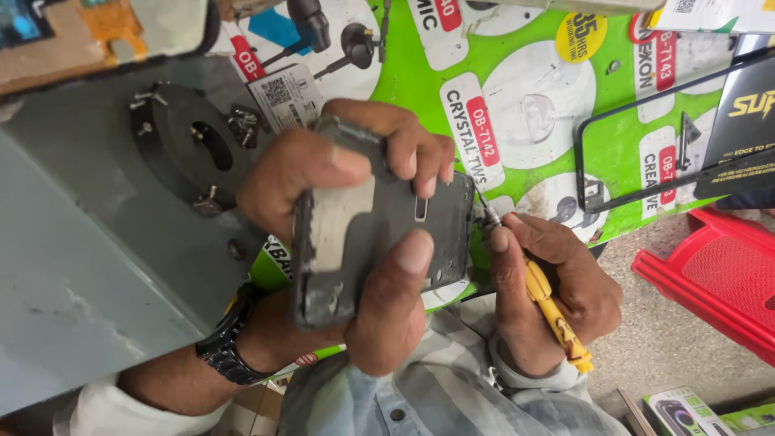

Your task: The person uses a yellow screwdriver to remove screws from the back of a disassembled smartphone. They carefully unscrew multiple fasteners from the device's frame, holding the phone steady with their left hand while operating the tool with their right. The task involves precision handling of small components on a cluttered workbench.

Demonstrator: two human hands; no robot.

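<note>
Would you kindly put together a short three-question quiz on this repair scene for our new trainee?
1. True or false: the left hand grips the grey phone frame with its thumb pressed on the frame's face.
2. Which tool does the right hand hold? A) tweezers B) a yellow-handled screwdriver C) a brush
3. Fill in: the screwdriver's tip meets the frame at its ___ edge as the head view shows it.

Key:
1. True.
2. B.
3. Right; the tip sits at that edge, over the green printed mat. A black watch is on the left wrist.
</note>
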